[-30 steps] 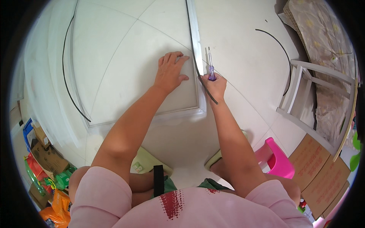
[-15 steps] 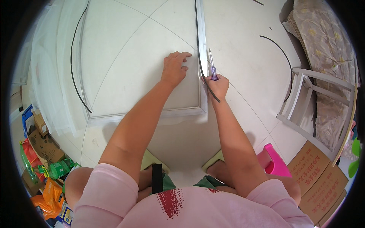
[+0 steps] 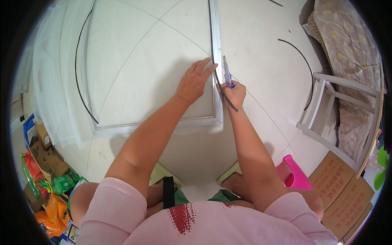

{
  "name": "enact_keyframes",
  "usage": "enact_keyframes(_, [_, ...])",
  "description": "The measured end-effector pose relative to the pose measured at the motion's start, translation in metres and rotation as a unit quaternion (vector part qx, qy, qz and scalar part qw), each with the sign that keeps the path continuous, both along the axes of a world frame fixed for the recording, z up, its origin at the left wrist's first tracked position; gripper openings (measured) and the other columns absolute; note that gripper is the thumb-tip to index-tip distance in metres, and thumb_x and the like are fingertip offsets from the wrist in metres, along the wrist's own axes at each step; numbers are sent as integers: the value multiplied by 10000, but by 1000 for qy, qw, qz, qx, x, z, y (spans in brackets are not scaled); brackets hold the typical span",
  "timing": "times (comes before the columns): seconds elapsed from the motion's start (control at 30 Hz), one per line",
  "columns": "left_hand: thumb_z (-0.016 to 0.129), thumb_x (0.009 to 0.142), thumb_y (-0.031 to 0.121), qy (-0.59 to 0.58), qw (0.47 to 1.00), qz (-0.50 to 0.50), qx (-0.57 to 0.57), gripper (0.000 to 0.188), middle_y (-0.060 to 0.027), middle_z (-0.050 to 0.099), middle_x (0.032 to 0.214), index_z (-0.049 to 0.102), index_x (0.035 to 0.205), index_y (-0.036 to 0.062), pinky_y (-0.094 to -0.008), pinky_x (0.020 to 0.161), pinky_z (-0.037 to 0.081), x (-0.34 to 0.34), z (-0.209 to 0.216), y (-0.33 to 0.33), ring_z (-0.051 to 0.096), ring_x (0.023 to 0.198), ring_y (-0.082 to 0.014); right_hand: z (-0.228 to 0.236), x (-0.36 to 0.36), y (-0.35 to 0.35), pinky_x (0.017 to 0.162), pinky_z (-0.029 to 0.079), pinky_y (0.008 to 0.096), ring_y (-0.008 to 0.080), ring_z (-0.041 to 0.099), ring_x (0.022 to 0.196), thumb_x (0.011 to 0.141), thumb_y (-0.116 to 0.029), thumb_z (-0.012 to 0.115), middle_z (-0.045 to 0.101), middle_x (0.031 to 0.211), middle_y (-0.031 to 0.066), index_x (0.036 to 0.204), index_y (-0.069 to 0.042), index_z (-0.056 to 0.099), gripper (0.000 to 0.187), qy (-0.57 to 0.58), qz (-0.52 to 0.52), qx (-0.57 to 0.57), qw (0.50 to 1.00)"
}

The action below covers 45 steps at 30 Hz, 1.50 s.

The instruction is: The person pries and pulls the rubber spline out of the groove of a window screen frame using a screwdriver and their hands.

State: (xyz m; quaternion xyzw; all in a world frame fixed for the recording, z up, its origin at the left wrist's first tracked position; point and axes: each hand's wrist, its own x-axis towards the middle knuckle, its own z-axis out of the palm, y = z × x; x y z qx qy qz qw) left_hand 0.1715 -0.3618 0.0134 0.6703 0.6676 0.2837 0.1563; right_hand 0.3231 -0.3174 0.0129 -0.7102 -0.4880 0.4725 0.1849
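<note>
A pale metal frame (image 3: 218, 106) lies flat on the floor, with a black rubber strip (image 3: 211, 32) along its right side. The strip's near end curls loose past the frame, over my right wrist. My right hand (image 3: 235, 94) is closed round the purple handle of a screwdriver (image 3: 227, 73) beside the outer edge, its shaft pointing away from me. From inside the frame my left hand (image 3: 195, 81) reaches over with fingers extended and apart, their tips at the strip.
Sheer white netting (image 3: 57, 81) spreads along the left, with another black strip (image 3: 76, 69) on the frame's left side. A loose black strip (image 3: 304, 57) lies right, near a grey wooden rack (image 3: 318, 106). A pink stool (image 3: 292, 171) and cardboard boxes (image 3: 332, 175) stand lower right; bottles and bags lie lower left.
My left hand has moved right and its fingers have come onto the strip at the frame's right side. The screwdriver tip has tilted slightly left; my right hand stays in place.
</note>
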Motion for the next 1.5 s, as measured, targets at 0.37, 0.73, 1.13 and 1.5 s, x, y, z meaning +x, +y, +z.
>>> enact_keyframes(0.37, [605,765,-22,-4,1000,-9,-1,458,-66,534,1265,570,1207,91,-370,968,446,-1,-11,-4,500,1172,-242,15,-12,-3,602,474,354,221,570,559,668,-129,812,621,614,96,658,-22,611,227,-86,20,11,996])
enact_keyframes(0.73, [757,733,342,-162,895,268,-318,368,-162,680,842,620,866,28,-425,730,529,19,20,40,664,833,-309,7,-8,-2,583,473,351,215,565,544,664,-78,756,623,611,106,666,-20,614,154,-39,14,8,999])
enact_keyframes(1.13, [766,717,329,-109,915,266,-284,333,-122,677,772,618,823,50,-406,684,514,21,10,39,653,752,-303,19,-33,32,474,441,303,144,534,477,738,-150,639,565,553,76,638,9,566,202,179,-43,-10,983])
enact_keyframes(1.5, [736,731,233,-135,921,245,-273,228,-130,680,760,636,807,43,-398,682,517,17,2,34,664,747,-300,-6,-50,44,506,473,350,193,567,461,736,-225,699,584,527,98,623,7,572,288,42,-11,28,999])
